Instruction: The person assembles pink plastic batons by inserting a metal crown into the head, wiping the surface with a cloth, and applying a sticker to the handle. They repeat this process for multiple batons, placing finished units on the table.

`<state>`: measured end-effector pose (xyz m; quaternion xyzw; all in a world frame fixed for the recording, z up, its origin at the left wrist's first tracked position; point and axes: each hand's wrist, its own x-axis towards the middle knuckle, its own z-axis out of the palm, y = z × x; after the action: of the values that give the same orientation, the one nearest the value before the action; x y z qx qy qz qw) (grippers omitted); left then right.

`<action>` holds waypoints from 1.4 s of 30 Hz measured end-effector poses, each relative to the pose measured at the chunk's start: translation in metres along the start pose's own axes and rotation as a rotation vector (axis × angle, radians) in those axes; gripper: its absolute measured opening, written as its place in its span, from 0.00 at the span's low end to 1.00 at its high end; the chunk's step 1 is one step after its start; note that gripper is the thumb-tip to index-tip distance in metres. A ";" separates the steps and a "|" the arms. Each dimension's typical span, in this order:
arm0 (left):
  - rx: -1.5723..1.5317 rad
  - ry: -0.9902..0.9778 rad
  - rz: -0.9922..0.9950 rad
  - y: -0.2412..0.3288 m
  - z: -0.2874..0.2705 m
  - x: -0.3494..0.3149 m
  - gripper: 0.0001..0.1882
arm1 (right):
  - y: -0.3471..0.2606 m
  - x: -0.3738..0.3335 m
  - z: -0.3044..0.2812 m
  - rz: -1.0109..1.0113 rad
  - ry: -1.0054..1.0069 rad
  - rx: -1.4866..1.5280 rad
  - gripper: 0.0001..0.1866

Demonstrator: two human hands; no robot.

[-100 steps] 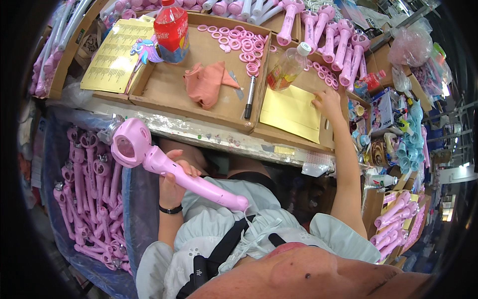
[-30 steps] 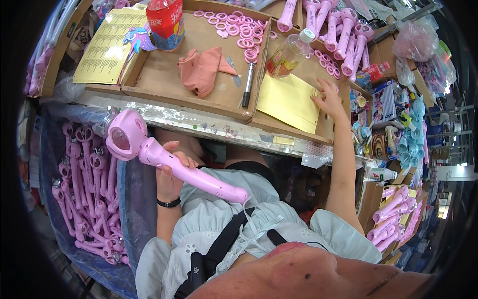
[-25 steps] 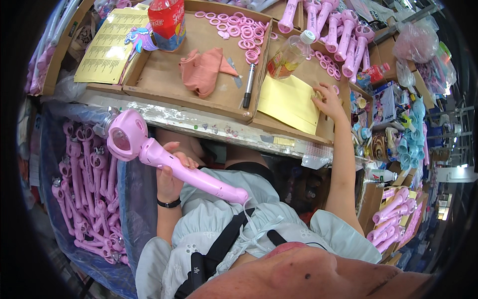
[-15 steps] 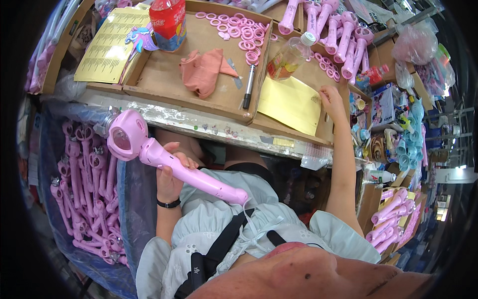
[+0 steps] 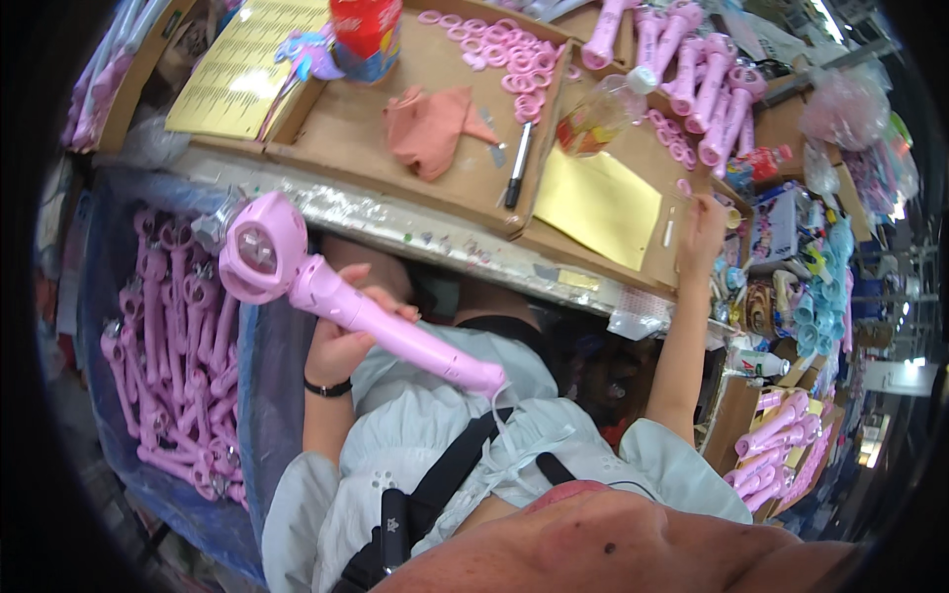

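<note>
My left hand (image 5: 338, 351) is wrapped round the handle of a pink toy wand (image 5: 405, 336), which is held tilted above my lap. Its round head (image 5: 259, 249), with a clear window, points up and left, and the handle end is toward my chest. My right hand (image 5: 703, 225) is stretched out to the right rim of the cardboard tray. It is smeared and its fingers are largely hidden, so whether it holds anything does not show. A yellow sheet (image 5: 599, 210) lies in the tray just left of that hand. Small pink rings (image 5: 672, 138) lie beyond it.
At my left a blue-lined bin (image 5: 272, 405) contains many pink wands. On the bench are an orange cloth (image 5: 425, 133), a marker (image 5: 518, 168), a clear bottle (image 5: 601, 111), a red-labelled bottle (image 5: 366, 35) and more wands (image 5: 714, 89). Another box of wands (image 5: 776, 435) stands at right.
My right hand has moved right and slightly nearer, from beside the yellow sheet to the tray's right rim. The view has shifted a little; my left hand keeps holding the toy wand.
</note>
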<state>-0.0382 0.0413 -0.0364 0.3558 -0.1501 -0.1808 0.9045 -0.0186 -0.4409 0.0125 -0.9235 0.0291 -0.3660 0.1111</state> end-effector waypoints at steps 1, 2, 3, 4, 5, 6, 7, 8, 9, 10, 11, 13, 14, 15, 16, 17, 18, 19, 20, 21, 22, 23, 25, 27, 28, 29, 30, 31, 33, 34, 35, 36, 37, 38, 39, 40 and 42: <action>0.023 -0.011 -0.005 0.003 0.000 0.000 0.39 | -0.017 -0.005 -0.009 -0.067 0.025 -0.058 0.07; -0.009 -0.038 0.029 0.004 -0.001 0.002 0.40 | -0.036 -0.010 -0.015 -0.125 0.081 -0.075 0.08; -0.014 -0.005 0.061 0.005 0.000 0.004 0.39 | -0.056 -0.016 -0.020 -0.112 0.112 -0.061 0.07; 0.003 0.023 0.109 0.007 0.001 0.008 0.39 | -0.078 -0.021 -0.021 -0.022 0.172 0.078 0.07; 0.020 0.033 0.168 0.006 0.003 0.013 0.38 | -0.101 -0.025 -0.020 0.081 0.238 0.201 0.06; -0.011 0.063 0.201 0.006 0.007 0.017 0.37 | -0.125 -0.030 -0.021 0.248 0.240 0.542 0.06; -0.045 0.085 0.241 0.004 0.011 0.021 0.37 | -0.148 -0.035 -0.021 0.435 0.238 0.878 0.05; -0.075 0.107 0.266 0.003 0.016 0.024 0.35 | -0.168 -0.037 -0.021 0.525 0.189 1.097 0.05; -0.040 0.143 0.283 0.002 0.021 0.026 0.34 | -0.187 -0.038 -0.020 0.562 0.101 1.262 0.04; -0.076 0.159 0.302 0.000 0.027 0.028 0.33 | -0.203 -0.039 -0.020 0.641 -0.012 1.449 0.03; -0.123 0.196 0.315 -0.001 0.032 0.029 0.33 | -0.218 -0.040 -0.018 0.743 -0.103 1.485 0.04; -0.167 0.221 0.314 -0.004 0.040 0.030 0.32 | -0.237 -0.036 -0.015 0.698 -0.131 1.380 0.05; -0.164 0.233 0.324 -0.004 0.043 0.031 0.32 | -0.243 -0.033 -0.016 0.684 -0.188 1.379 0.05; -0.162 0.248 0.333 -0.005 0.045 0.031 0.32 | -0.247 -0.031 -0.016 0.671 -0.252 1.387 0.05; -0.151 0.250 0.334 -0.007 0.048 0.029 0.33 | -0.252 -0.031 -0.016 0.661 -0.294 1.397 0.05; -0.099 0.252 0.325 -0.008 0.050 0.029 0.33 | -0.257 -0.030 -0.016 0.667 -0.352 1.391 0.05; -0.057 0.247 0.320 -0.010 0.053 0.028 0.33 | -0.261 -0.030 -0.014 0.674 -0.387 1.384 0.05; -0.015 0.234 0.319 -0.012 0.056 0.027 0.33 | -0.264 -0.031 -0.013 0.679 -0.423 1.374 0.05; -0.020 0.224 0.303 -0.014 0.057 0.026 0.33 | -0.268 -0.031 -0.010 0.664 -0.429 1.398 0.05; -0.023 0.241 0.300 -0.016 0.060 0.025 0.33 | -0.270 -0.031 -0.008 0.640 -0.431 1.361 0.05; -0.025 0.249 0.301 -0.017 0.061 0.025 0.33 | -0.272 -0.032 -0.005 0.617 -0.432 1.325 0.05; -0.027 0.265 0.293 -0.018 0.063 0.025 0.33 | -0.273 -0.032 -0.003 0.608 -0.428 1.295 0.06; -0.003 0.249 0.301 -0.017 0.064 0.025 0.33 | -0.274 -0.033 0.000 0.572 -0.392 1.261 0.05; 0.005 0.242 0.305 -0.017 0.065 0.025 0.34 | -0.275 -0.033 0.002 0.563 -0.387 1.222 0.05; 0.001 0.241 0.308 -0.017 0.065 0.025 0.34 | -0.275 -0.034 0.003 0.542 -0.390 1.197 0.05; 0.000 0.236 0.313 -0.017 0.065 0.025 0.34 | -0.276 -0.034 0.003 0.524 -0.388 1.181 0.05; -0.003 0.242 0.309 -0.018 0.065 0.025 0.34 | -0.276 -0.035 0.004 0.506 -0.386 1.165 0.05; -0.001 0.244 0.307 -0.018 0.065 0.024 0.34 | -0.276 -0.035 0.004 0.505 -0.387 1.157 0.05; 0.011 0.246 0.306 -0.018 0.063 0.023 0.34 | -0.277 -0.036 0.005 0.503 -0.391 1.143 0.05; 0.022 0.246 0.306 -0.018 0.062 0.023 0.34 | -0.277 -0.036 0.005 0.502 -0.396 1.139 0.05; 0.039 0.246 0.306 -0.018 0.061 0.023 0.35 | -0.277 -0.036 0.006 0.502 -0.401 1.134 0.05; 0.036 0.241 0.306 -0.018 0.060 0.022 0.35 | -0.277 -0.036 0.006 0.510 -0.404 1.136 0.05; 0.040 0.237 0.305 -0.018 0.060 0.022 0.35 | -0.277 -0.036 0.006 0.501 -0.404 1.130 0.05; 0.051 0.232 0.304 -0.018 0.059 0.022 0.35 | -0.277 -0.037 0.006 0.501 -0.402 1.131 0.05; 0.044 0.235 0.301 -0.018 0.059 0.022 0.35 | -0.277 -0.037 0.006 0.501 -0.399 1.131 0.05; 0.045 0.237 0.299 -0.018 0.059 0.022 0.35 | -0.277 -0.037 0.006 0.501 -0.399 1.127 0.05; 0.048 0.240 0.294 -0.018 0.059 0.022 0.35 | -0.278 -0.037 0.006 0.499 -0.397 1.119 0.05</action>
<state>-0.0466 -0.0149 -0.0044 0.3704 -0.0958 0.0007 0.9239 -0.0496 -0.1645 0.0462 -0.7414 0.0264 -0.1113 0.6612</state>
